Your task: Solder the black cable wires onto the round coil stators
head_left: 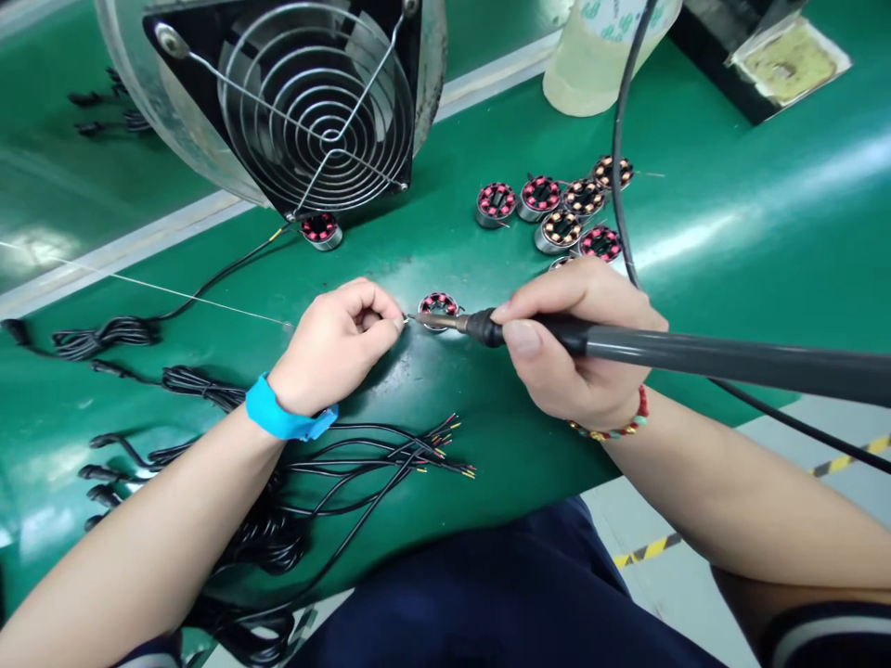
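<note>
Passable over the bare green counter (400, 246), in the gap between the fan (327, 111) and the cluster of ringed coils (583, 198). Bounded on the near side by the left hand (341, 339) and right hand (581, 339), with a single coil (438, 301) between. Barred on the right by the soldering iron (668, 351) and a dark cord (619, 139) draped past the cluster. Crowded at near left by heaped black cables (271, 538); crossed farther out by a thin pale strand (199, 299). Open between the right hand and the stripped cable ends (445, 445).

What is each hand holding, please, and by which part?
The right hand holds a soldering iron by the front of its handle. The left hand seems to pinch a tiny item, too small to identify.
</note>
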`<action>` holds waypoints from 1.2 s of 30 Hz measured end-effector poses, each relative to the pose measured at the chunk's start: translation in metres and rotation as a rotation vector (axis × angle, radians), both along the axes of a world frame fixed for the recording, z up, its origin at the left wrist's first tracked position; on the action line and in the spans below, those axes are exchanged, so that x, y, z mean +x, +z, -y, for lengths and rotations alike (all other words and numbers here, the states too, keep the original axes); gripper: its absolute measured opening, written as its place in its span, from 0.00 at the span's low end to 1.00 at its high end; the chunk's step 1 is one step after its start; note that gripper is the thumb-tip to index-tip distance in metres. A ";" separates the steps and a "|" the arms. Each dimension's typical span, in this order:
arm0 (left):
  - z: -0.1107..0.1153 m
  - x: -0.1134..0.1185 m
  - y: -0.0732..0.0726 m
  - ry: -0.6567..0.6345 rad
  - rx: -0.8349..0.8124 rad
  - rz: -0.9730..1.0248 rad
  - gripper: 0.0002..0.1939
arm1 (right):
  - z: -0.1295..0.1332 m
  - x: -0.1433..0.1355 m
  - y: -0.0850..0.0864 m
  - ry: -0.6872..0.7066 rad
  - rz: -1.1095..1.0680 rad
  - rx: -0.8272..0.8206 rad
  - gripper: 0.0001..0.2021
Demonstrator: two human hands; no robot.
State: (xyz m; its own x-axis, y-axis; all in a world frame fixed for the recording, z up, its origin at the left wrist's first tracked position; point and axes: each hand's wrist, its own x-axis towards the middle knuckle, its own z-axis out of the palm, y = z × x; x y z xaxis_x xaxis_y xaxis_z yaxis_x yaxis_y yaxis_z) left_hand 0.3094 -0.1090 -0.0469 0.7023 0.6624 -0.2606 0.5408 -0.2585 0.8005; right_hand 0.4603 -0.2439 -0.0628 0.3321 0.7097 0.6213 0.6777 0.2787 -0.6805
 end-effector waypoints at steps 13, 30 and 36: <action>0.000 0.001 0.000 -0.005 0.024 -0.010 0.05 | -0.006 0.000 0.003 0.086 -0.006 0.059 0.09; 0.001 0.002 0.000 0.003 0.017 0.028 0.03 | -0.011 -0.008 -0.004 0.148 -0.124 -0.132 0.16; -0.002 -0.003 -0.004 -0.028 0.059 0.060 0.05 | -0.019 -0.014 -0.010 0.116 0.074 -0.231 0.12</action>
State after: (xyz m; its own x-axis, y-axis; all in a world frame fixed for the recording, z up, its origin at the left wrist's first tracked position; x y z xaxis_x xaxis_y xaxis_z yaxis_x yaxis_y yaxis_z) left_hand 0.3067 -0.1069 -0.0509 0.7339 0.6554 -0.1784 0.4842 -0.3207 0.8140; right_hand 0.4459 -0.2253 -0.0726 0.1995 0.8661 0.4583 0.7007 0.2008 -0.6846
